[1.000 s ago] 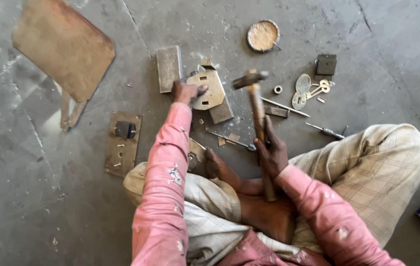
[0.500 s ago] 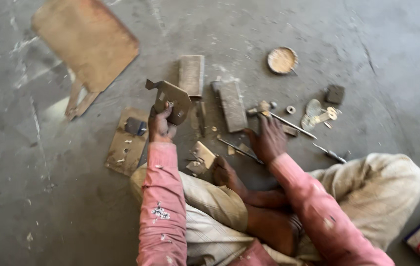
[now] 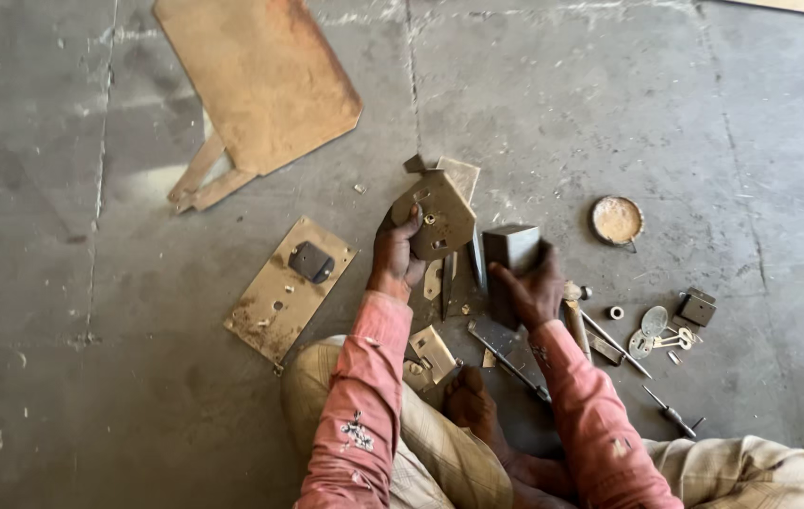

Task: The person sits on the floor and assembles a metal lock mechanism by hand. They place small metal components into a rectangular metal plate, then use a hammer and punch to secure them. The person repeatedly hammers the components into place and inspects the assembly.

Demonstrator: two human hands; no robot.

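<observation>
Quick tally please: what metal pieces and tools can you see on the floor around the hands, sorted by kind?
Flat metal plates: 4 (large rusty sheet, plate with dark latch, pentagon plate in left hand, small plate)
Metal blocks: 2 (one under right hand, small one)
Round dish: 1
Screwdriver: 1
Key bunch: 1
Total: 9

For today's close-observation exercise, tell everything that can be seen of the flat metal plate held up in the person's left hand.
The metal plate is a flat, tan-grey piece, dull and rusty-looking, with a pointed, house-like outline and a small tab at its top. A few small holes pierce its face. It is lifted off the concrete floor and tilted, face toward the camera. The left hand grips its lower left edge, thumb on the front. The right hand, beside it on a grey metal block, does not touch it.
</observation>
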